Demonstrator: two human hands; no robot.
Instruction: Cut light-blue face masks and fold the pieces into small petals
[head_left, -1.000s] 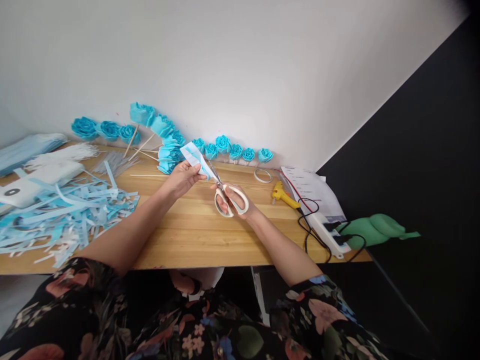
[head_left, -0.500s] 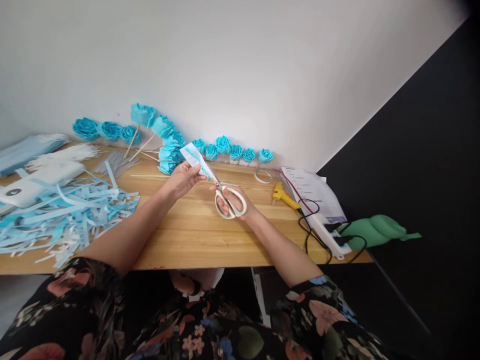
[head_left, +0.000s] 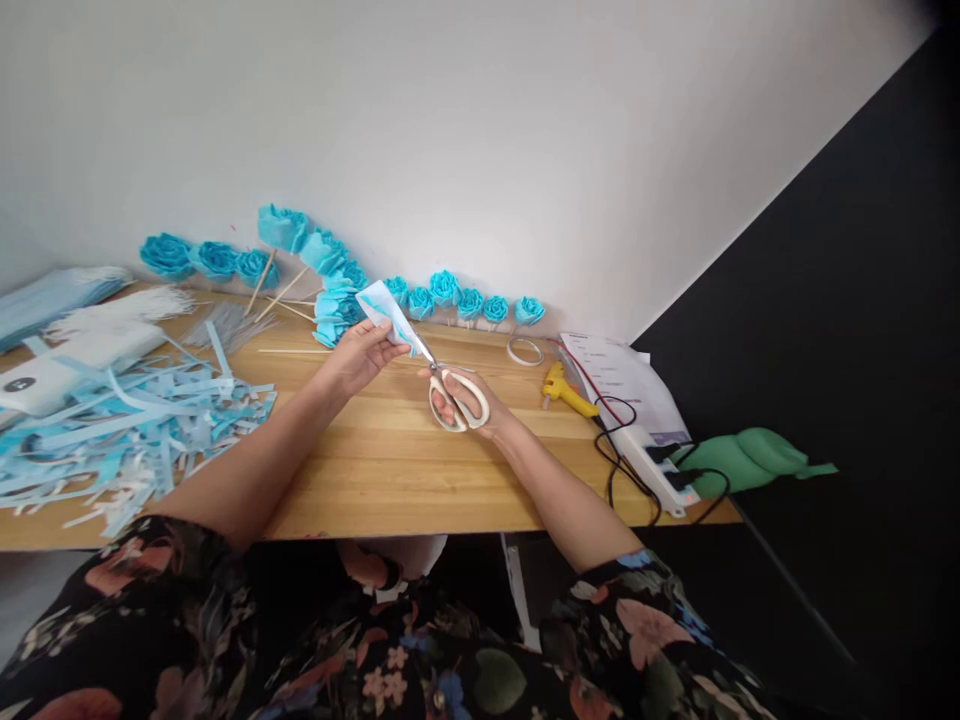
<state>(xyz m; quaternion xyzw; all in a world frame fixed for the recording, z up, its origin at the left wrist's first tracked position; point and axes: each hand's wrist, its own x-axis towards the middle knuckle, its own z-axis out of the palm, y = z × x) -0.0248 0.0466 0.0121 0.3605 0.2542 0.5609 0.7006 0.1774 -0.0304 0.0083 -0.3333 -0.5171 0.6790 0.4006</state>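
Note:
My left hand (head_left: 365, 353) pinches a folded piece of white and light-blue paper (head_left: 385, 303) above the table. Fingers of my right hand (head_left: 472, 398) are through the handles of white-handled scissors (head_left: 460, 400). The scissor blades point up and left and meet the lower right edge of the paper. Just behind my left hand is a cluster of blue paper flowers (head_left: 337, 308) on wooden sticks. Part of the paper is hidden by my left fingers.
Light-blue paper strips (head_left: 142, 430) heap at the left beside a white device (head_left: 82, 365). A row of blue flowers (head_left: 470, 303) stands along the wall. At right lie a tape ring (head_left: 525, 351), a yellow glue gun (head_left: 568, 390), a power strip (head_left: 656, 470) with cords, and printed sheets (head_left: 622, 375).
The scissor handles have come slightly closer together, with the blades still at the paper. Otherwise the view has only shifted a little.

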